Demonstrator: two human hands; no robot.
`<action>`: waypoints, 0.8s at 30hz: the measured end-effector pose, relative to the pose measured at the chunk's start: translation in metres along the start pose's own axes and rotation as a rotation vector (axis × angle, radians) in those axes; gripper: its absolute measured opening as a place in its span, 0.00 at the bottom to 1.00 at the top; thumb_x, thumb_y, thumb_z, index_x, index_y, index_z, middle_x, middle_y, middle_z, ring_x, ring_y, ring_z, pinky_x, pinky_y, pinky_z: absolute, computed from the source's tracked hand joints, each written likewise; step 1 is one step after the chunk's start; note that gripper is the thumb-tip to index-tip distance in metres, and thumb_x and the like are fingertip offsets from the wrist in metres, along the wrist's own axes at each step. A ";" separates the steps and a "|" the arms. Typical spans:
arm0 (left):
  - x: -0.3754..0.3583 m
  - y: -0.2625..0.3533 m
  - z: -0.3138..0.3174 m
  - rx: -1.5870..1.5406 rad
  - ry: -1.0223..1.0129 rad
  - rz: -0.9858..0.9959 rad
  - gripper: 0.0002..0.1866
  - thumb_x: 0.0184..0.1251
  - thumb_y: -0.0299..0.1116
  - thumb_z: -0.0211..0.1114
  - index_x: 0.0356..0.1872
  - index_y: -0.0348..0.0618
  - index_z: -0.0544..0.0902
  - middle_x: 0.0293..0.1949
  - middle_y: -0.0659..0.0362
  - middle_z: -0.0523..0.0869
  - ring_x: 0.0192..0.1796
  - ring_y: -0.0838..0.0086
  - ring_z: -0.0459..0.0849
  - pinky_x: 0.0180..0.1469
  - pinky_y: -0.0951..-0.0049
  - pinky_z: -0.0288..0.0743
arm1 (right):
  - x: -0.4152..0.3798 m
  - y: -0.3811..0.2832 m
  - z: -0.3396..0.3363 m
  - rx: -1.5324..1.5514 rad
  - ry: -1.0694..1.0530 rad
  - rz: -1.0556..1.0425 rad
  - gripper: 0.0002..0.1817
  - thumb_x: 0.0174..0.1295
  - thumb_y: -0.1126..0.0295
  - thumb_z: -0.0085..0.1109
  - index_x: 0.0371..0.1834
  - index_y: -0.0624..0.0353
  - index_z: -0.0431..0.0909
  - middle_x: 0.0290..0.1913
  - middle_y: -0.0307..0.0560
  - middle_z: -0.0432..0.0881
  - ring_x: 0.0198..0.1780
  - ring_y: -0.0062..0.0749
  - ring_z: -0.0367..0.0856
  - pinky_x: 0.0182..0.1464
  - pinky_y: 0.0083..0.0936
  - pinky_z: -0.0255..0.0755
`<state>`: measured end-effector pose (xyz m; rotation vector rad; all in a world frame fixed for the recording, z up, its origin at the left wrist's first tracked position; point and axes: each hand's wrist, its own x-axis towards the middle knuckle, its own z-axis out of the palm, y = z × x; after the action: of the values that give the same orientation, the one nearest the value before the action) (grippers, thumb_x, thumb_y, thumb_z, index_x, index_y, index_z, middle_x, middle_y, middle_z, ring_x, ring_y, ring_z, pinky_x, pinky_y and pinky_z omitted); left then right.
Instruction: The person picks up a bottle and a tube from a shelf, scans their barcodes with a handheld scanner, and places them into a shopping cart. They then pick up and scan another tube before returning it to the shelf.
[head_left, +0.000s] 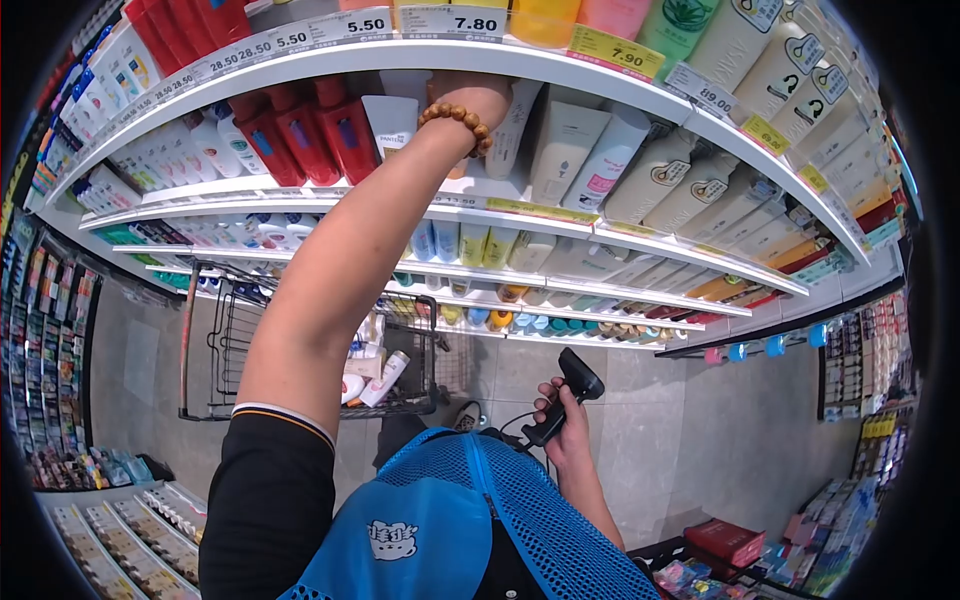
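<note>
My left hand, with a wooden bead bracelet at the wrist, reaches into a shelf of bottles under the upper shelf's edge. Its fingers are hidden, so whether it grips a bottle cannot be made out. Close on its left stands a white Pantene bottle, then several red pump bottles. To its right are a slim white bottle and a pale tube. Low in front of my body, my right hand is wrapped round the handle of a black barcode scanner, with a cable running from it.
A black wire shopping cart stands at the left under my arm, with several white bottles inside. Price labels line the white shelf edges. More goods racks stand left and right, and a red box lies at lower right.
</note>
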<state>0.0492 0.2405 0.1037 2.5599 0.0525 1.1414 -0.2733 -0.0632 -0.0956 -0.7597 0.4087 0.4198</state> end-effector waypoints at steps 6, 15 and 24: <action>0.002 0.004 -0.005 0.052 -0.014 -0.014 0.19 0.69 0.45 0.60 0.52 0.44 0.84 0.48 0.47 0.86 0.52 0.51 0.84 0.56 0.55 0.76 | 0.000 0.000 0.002 -0.020 0.029 0.009 0.14 0.72 0.61 0.57 0.54 0.55 0.74 0.44 0.45 0.83 0.38 0.29 0.80 0.34 0.22 0.73; 0.000 0.014 -0.015 0.016 -0.066 -0.124 0.21 0.68 0.48 0.60 0.53 0.45 0.84 0.50 0.47 0.86 0.51 0.50 0.85 0.55 0.54 0.79 | 0.001 0.001 0.004 -0.047 0.040 0.000 0.14 0.72 0.60 0.56 0.53 0.55 0.74 0.43 0.45 0.83 0.37 0.28 0.80 0.33 0.22 0.73; 0.001 0.021 -0.024 0.011 -0.152 -0.169 0.22 0.68 0.48 0.60 0.54 0.45 0.83 0.51 0.47 0.86 0.52 0.51 0.86 0.55 0.54 0.79 | 0.002 0.000 0.004 -0.019 0.025 0.014 0.14 0.72 0.62 0.57 0.54 0.56 0.74 0.45 0.46 0.83 0.38 0.28 0.80 0.35 0.23 0.73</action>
<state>0.0304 0.2275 0.1259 2.5862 0.2346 0.8850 -0.2708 -0.0597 -0.0942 -0.7815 0.4344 0.4275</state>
